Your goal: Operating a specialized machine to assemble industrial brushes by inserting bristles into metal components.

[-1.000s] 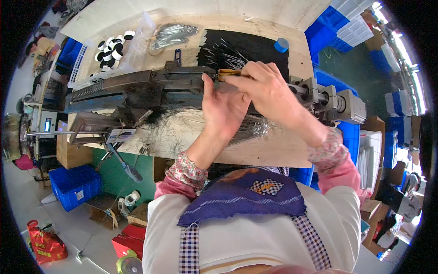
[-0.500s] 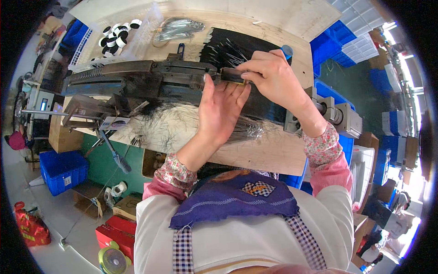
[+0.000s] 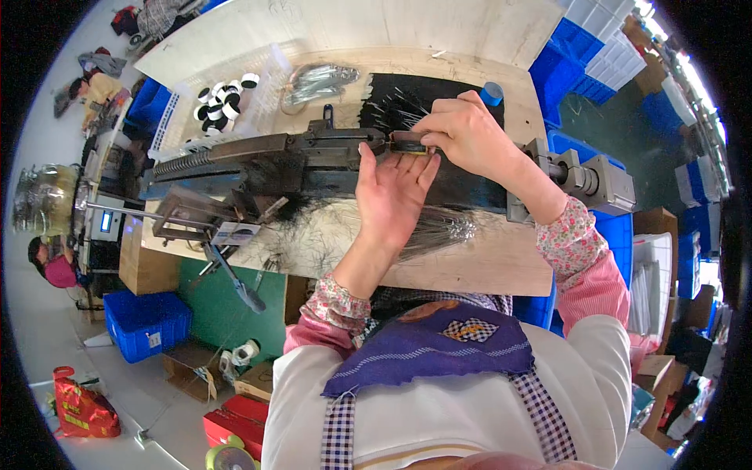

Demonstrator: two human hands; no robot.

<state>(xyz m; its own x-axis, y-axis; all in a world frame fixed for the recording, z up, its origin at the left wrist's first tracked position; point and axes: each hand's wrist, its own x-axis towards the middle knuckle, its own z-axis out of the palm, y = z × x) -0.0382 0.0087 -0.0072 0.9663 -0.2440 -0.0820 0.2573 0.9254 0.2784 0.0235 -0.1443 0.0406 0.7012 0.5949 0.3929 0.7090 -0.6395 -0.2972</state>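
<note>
- Small block [image 3: 407, 146] is being shown at a new angle: a dark face is now being turned up where yellow was showing a second ago, with yellow visible only along the lower edge.
- By the right hand [image 3: 474, 133], the block's right end is being pinched between thumb and fingers.
- Nothing is being gripped by the left hand [image 3: 389, 196]; its palm is being held open and its fingers, largely covered by the right hand a second ago, are being spread beside the block's lower edge. Whether they are touching it cannot be told.
- Beside the tip of the long metal machine [image 3: 270, 153], the block is being kept in line; actual contact cannot be made out.
- From this turn, the block's handling is apparently being left to the right fingers alone, with the left palm perhaps being offered as a guide.
- Loose wires [image 3: 446, 229] are being left on the table [image 3: 470, 270], nearer the body.
</note>
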